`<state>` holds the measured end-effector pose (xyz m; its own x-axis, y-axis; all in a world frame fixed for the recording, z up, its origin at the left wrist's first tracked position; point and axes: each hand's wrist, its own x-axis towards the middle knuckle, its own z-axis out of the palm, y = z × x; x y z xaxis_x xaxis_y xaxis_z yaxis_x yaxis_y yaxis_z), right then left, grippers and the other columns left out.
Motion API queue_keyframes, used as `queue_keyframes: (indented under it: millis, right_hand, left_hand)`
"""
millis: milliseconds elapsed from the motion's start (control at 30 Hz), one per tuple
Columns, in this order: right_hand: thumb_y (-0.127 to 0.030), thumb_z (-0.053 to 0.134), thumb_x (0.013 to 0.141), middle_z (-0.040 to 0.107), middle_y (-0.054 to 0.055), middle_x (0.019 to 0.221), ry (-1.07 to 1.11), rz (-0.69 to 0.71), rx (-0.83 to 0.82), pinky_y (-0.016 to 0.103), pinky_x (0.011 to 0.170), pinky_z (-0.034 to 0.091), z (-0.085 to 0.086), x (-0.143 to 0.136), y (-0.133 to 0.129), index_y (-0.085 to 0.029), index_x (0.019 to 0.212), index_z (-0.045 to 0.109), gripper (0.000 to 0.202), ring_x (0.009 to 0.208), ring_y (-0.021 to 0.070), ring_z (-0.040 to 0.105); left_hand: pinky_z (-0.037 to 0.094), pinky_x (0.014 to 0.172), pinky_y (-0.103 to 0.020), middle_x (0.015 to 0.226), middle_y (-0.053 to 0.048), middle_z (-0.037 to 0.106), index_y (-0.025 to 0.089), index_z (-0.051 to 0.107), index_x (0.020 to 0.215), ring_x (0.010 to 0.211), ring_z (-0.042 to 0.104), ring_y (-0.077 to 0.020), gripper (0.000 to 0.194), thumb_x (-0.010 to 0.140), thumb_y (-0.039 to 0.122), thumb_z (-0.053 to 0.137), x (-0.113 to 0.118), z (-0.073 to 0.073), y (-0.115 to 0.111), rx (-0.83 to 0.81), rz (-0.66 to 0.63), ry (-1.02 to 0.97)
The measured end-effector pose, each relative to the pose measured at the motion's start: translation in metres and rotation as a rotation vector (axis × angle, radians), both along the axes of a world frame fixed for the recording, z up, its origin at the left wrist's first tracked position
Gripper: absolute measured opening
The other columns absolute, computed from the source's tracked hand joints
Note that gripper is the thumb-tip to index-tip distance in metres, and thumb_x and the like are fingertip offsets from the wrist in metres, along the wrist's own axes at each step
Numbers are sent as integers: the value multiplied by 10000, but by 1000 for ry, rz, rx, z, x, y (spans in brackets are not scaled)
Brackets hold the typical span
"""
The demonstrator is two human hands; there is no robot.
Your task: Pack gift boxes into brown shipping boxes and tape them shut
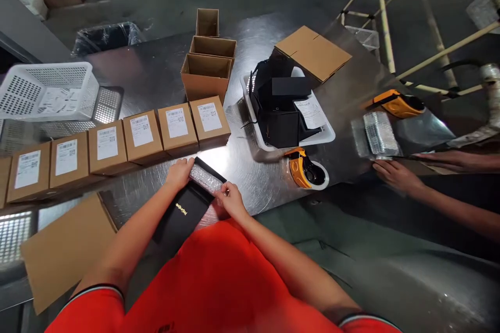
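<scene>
A slim bubble-wrapped package point(205, 179) lies at an open black box, whose black lid or flap point(182, 213) with gold lettering extends toward my body. My left hand point(180, 173) has its fingers closed on the package's upper left end. At the lower right end, my right hand point(229, 199) pinches the same package. Both hands are just in front of a row of sealed brown cartons point(177, 127) bearing white labels. What the black box holds under the wrap is hidden.
Open cartons point(206, 75) stand behind the row. A white basket point(330, 132) holds black items and a paper; an orange tape dispenser point(307, 170) sits before it. Flat cardboard point(314, 52) lies behind. At right, another person's hands point(398, 174) are near bubble-wrapped goods point(379, 132).
</scene>
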<state>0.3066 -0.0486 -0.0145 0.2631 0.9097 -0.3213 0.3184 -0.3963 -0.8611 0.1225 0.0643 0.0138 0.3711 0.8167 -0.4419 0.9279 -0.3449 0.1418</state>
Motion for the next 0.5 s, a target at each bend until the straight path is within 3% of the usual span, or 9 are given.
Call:
queue_keyframes:
  millis: [167,333,500]
  right_hand:
    - [-299,594,643,476,-44,612,56,-41,-92,252,575,347,-7,4,10,-236,627,433,174,614,150,458]
    - [-275,620,602,469,-47,592,100,-36,-109,252,553,337,-6,-2,5,-234,602,424,200,582,140,443]
    - [-307,596,648,459,-51,587,234,-83,-159,249,515,354,-10,-30,-17,-243,653,407,200,559,140,440]
  left_hand:
    - [459,855,-372,1153,-106,553,347,403,1370,1111,532,-300,562,844,180,510,2,0,1,-10,-77,22]
    - [462,826,-385,1207,-119,515,311,519,1264,1082,539,-299,432,880,153,399,4,2,0,2,-126,18]
    - [457,848,-371,1215,-72,535,348,583,1167,1058,548,-269,386,866,148,446,-4,2,8,-57,-189,-5]
